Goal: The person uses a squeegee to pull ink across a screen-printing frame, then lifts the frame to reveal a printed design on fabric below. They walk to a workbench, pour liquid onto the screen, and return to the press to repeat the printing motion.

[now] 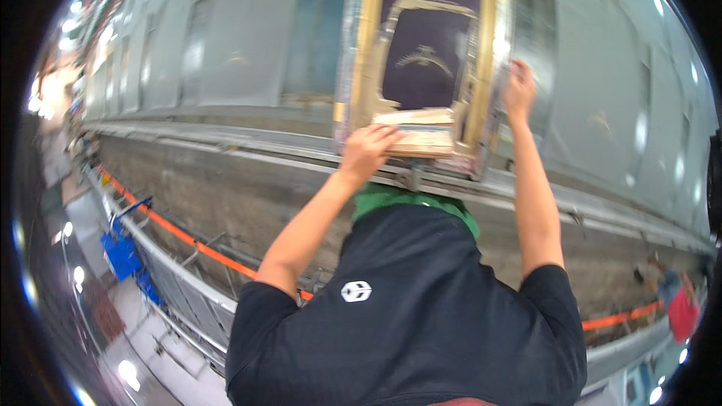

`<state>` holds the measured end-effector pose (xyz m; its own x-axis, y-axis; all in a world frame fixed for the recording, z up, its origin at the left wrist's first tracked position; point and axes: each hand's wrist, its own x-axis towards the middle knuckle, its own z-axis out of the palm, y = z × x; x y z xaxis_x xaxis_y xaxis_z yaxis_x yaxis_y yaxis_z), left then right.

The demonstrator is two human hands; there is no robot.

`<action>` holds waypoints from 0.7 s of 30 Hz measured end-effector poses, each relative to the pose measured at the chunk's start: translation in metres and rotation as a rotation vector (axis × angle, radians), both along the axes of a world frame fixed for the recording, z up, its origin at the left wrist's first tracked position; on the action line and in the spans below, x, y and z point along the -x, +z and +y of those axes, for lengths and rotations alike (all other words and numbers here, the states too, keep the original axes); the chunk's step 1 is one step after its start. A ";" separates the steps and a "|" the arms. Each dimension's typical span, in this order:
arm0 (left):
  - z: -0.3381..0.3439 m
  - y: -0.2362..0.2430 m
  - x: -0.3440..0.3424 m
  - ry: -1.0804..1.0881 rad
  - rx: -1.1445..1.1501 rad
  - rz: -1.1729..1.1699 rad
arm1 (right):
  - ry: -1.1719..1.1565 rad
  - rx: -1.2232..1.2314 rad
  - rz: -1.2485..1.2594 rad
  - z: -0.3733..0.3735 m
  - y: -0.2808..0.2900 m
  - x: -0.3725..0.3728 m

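Observation:
A screen printing frame (352, 53) with metal sides lies in front of me, its dark purple mesh (425, 37) bordered with tan tape. Across the near end of the mesh rests a wooden squeegee (425, 141). My left hand (368, 152) is closed around the squeegee's left end, fingers over its top. Beside the frame's right edge, my right hand (520, 95) has its fingers curled in. Blur hides whether it grips that edge or something small.
Grey-green sheets of fabric (233, 37) cover the long table on both sides of the frame. A metal rail (263, 144) runs along its near edge. Behind me are an orange strip (177, 224), a metal railing (177, 267) and blue objects (120, 254). A person in red (683, 316) is far right.

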<state>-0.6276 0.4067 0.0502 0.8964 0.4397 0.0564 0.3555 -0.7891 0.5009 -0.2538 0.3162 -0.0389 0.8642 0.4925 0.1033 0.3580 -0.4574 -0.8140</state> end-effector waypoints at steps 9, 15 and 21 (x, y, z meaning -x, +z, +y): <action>0.017 -0.010 -0.007 -0.069 -0.108 0.031 | 0.024 0.280 0.185 0.001 0.024 0.004; 0.125 -0.029 -0.102 -0.038 -0.076 -0.049 | 0.448 0.464 -0.254 0.034 0.099 -0.003; 0.201 -0.013 -0.189 0.021 0.141 0.000 | 0.709 0.436 -0.123 0.115 0.082 -0.017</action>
